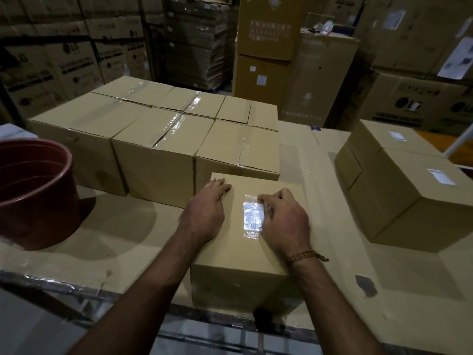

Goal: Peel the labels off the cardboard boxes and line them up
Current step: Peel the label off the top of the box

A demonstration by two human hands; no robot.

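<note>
Curled fingertips of our right hand (284,216) are working at the upper right edge of the label (253,217), pinching or picking at its corner, though whether a corner is truly lifted we cannot tell. Our left hand (206,213) lies flat with straight fingers on the top of the near box (238,254), pinning it down. That box sits at the table's (122,242) front edge, just before the row of taped boxes (153,139) with bare tops. We judge the trick now is to free one corner cleanly, then pull low and slow across the glossy film so the cardboard skin does not tear. Two labelled boxes (399,180) wait at our right, a red bucket (33,190) at our left.
</note>
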